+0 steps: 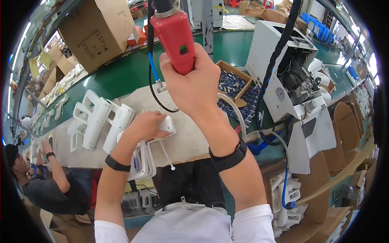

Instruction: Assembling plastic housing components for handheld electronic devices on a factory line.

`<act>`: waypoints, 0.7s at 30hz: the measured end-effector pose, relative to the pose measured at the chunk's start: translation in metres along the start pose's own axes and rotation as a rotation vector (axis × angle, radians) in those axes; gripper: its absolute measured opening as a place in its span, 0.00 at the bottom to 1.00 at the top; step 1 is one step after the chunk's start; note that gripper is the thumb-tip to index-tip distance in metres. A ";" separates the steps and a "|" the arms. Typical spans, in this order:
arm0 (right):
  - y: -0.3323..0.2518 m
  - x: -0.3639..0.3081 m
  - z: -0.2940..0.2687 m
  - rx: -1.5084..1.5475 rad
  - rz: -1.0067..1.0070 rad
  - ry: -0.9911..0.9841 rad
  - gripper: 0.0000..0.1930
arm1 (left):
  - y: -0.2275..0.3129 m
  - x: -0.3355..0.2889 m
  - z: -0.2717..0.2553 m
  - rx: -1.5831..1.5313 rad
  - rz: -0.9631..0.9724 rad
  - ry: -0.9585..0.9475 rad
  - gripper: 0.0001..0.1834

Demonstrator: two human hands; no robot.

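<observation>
My right hand (196, 87) is wrapped round a red power screwdriver (172, 34) that hangs over the bench; its tip is hidden behind my hand. Lower and to the left, my left hand (144, 126) is closed on a white plastic housing (169, 127) lying at the bench's near edge. Looped white handle parts (142, 161) of it stick out over that edge, and a thin white stem with a round end (172, 165) points toward me. Left of this hand, several white handheld devices with looped grips (96, 119) lie on the grey mat (182, 141).
An open box of small dark blue and silver parts (231, 79) stands right of my right hand. Beyond it is a white machine (265, 52) with hoses. A large carton (97, 32) is at the back left. Another person (48, 190) works at the left.
</observation>
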State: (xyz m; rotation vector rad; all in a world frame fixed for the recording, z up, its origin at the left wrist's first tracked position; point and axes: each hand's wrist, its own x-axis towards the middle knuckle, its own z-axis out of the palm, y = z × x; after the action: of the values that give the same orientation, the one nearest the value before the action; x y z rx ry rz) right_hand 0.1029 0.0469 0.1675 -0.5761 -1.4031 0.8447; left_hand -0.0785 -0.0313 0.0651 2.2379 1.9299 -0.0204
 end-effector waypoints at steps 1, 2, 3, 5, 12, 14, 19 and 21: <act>0.000 -0.001 0.000 0.003 0.001 0.005 0.13 | -0.001 -0.001 -0.003 -0.055 0.001 -0.002 0.34; 0.000 -0.001 0.000 -0.006 -0.011 0.006 0.13 | -0.002 -0.001 -0.007 -0.110 0.001 -0.003 0.33; 0.000 -0.002 0.000 -0.015 -0.023 0.007 0.13 | -0.003 -0.002 -0.013 -0.105 0.001 -0.005 0.33; 0.001 -0.002 -0.001 -0.014 -0.022 0.009 0.13 | -0.006 -0.003 -0.024 -0.304 -0.017 -0.007 0.31; -0.001 -0.007 -0.002 -0.033 0.025 0.007 0.13 | -0.014 -0.015 -0.029 -0.232 0.002 0.042 0.30; 0.000 -0.008 -0.002 -0.024 0.009 0.010 0.13 | 0.000 -0.020 -0.034 -0.164 -0.061 0.016 0.30; -0.001 -0.008 -0.006 -0.022 0.013 0.007 0.13 | -0.007 -0.030 -0.023 -0.077 -0.055 0.104 0.32; -0.003 -0.008 -0.003 -0.013 0.020 -0.014 0.13 | -0.010 -0.040 -0.019 0.010 -0.061 0.112 0.33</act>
State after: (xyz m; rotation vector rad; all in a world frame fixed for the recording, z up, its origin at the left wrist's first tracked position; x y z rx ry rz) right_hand 0.1067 0.0386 0.1647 -0.5964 -1.4184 0.8575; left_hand -0.0967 -0.0665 0.0881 2.2300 2.0591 0.0893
